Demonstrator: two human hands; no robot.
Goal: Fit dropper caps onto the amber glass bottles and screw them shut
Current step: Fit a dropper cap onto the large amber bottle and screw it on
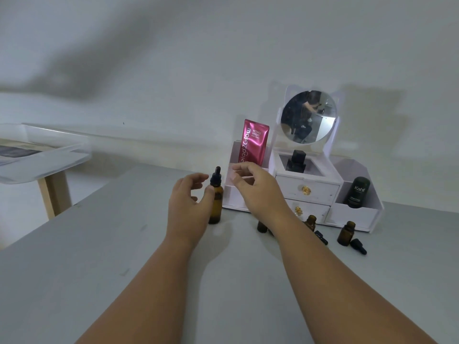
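Amber bottles (346, 235): four, one capped; loose caps (359, 246): apparently two; left hand (188, 204), right hand (255, 191) released.

On the grey table (99, 256) an amber bottle (215, 207) stands upright with a black dropper cap (215, 177) on its neck. The left hand (186, 207) is just left of it, thumb against its side and fingers loosely curled, while the right hand (255, 189) is just right of it, fingers relaxed and holding nothing. Farther right, near the white organiser (308, 189) with its round mirror (308, 116), stand two uncapped bottles (345, 235), each with a loose cap (358, 246) lying beside it.
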